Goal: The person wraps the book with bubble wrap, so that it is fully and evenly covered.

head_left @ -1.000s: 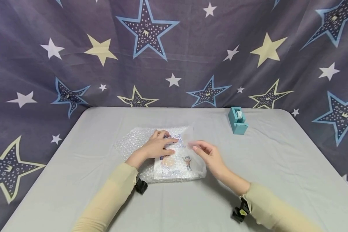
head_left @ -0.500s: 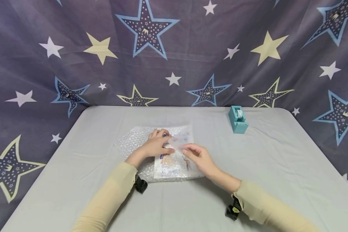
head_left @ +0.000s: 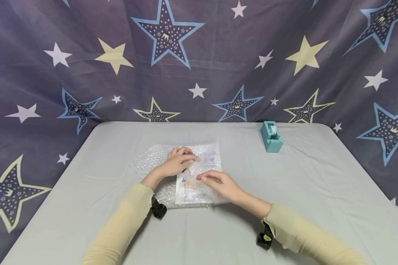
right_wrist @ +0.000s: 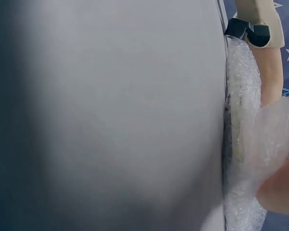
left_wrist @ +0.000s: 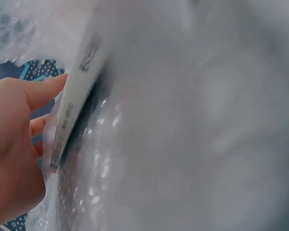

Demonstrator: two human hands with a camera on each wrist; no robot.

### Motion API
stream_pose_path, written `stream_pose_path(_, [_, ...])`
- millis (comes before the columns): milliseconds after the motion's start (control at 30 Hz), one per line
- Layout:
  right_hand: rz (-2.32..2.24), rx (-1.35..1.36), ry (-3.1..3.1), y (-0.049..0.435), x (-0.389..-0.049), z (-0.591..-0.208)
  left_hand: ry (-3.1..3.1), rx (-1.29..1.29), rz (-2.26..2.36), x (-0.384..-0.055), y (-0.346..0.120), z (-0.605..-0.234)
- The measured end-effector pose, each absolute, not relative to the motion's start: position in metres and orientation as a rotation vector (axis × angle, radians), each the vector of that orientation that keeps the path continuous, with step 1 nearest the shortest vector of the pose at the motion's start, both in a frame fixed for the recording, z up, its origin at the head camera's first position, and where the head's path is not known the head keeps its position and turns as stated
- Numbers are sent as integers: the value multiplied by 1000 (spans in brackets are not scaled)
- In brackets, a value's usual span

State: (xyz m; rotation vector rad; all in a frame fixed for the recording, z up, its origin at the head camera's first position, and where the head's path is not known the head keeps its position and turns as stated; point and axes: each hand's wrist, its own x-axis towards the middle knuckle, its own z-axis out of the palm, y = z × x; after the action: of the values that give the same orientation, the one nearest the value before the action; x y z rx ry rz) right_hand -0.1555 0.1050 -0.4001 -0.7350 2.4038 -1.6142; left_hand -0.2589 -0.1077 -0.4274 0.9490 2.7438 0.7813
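A thin book with a white, printed cover lies flat on a sheet of bubble wrap. The right side of the wrap is folded over the cover, so the print looks blurred. My left hand rests on the upper left of the book with its fingers fairly straight. In the left wrist view, the thumb of the left hand is by the book's white spine. My right hand pinches the wrap's flap above the middle of the book. The right wrist view shows the raised wrap beside the right hand.
A teal tape dispenser with a roll in it stands at the back right of the table, which has a light grey cover. Behind hangs a dark curtain with stars. A black wrist camera sits on the right sleeve.
My right hand has drawn the bubble wrap's flap leftward and a little toward me across the book. My left hand has stayed on the book, its fingers shifting slightly.
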Motion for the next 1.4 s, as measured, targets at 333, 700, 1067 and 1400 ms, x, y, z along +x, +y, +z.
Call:
stream_pose_path(333, [-1172, -991, 2585, 106, -163, -419, 2706, 935, 792, -255, -110, -426])
stream_pose_path(700, [-908, -1171, 2556, 112, -167, -404, 2733, 1026, 613, -252, -108, -422])
stream_pose_path(1067, [-857, -1005, 2677, 131, -201, -403, 2730, 974, 576, -255, -107, -423])
stream_pose_path(1400, [-692, -985, 2714, 130, -207, -414, 2732, 974, 650, -252, -108, -424])
